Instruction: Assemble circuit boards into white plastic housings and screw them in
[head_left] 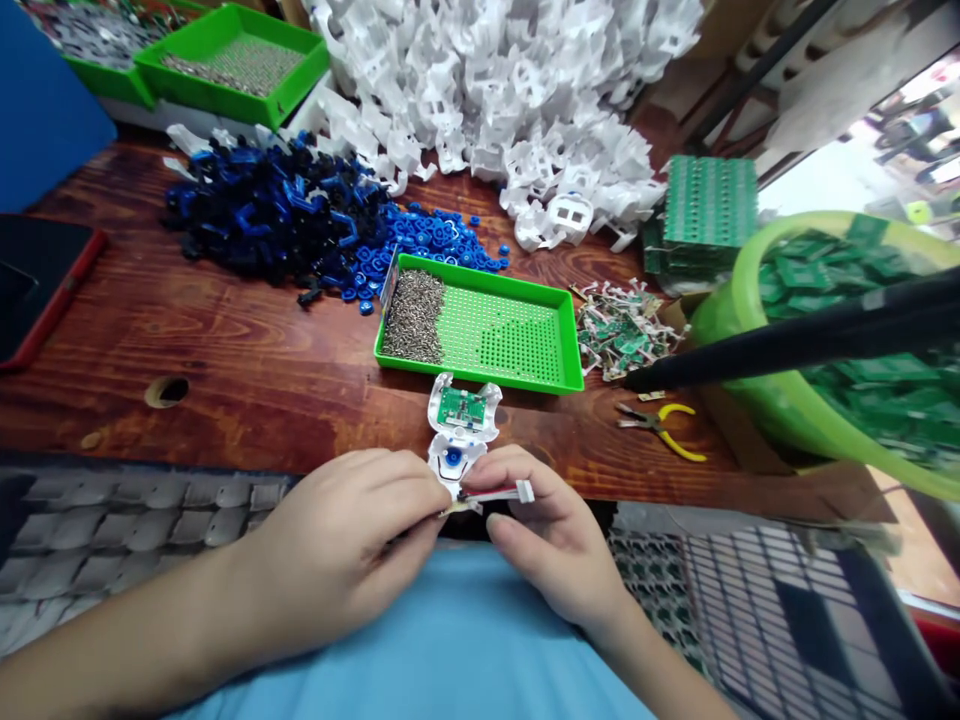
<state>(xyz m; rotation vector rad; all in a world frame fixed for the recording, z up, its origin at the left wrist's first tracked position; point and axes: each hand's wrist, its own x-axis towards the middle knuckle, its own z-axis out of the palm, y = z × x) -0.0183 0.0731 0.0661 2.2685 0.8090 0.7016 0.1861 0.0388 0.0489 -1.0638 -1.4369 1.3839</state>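
The person's two bare hands meet at the near edge of the reddish-brown, wood-grained bench [225, 410]. The left hand [360, 545] has its thumb and forefinger pinched together on the end of a small pale circuit piece with red, black and white wires and a white plug [504, 494]. The right hand [555, 540] is partly open, its fingers curled behind the wires and its thumb apart from them; whether its fingertips press on the piece I cannot tell. Just beyond the fingertips, at the bench's near edge, lies a white moulded plastic shell [457, 432] with a green circuit board [463, 407] in its far part and a round blue plastic piece [453, 456] in its near part. Beyond the shell sits a bright green, perforated rectangular plastic tray [517, 345], small metal screws [412, 318] heaped at its left end. Past the tray are loose blue plastic rings [431, 235], a pile of dark blue and black plastic parts [274, 210] and a large mound of white plastic shells [487, 90]. To the tray's right is a heap of small green boards with pale wires [626, 325]; nearer the person lie yellow-handled pliers [664, 430], beside a lime-green round tub [750, 330] of green boards.
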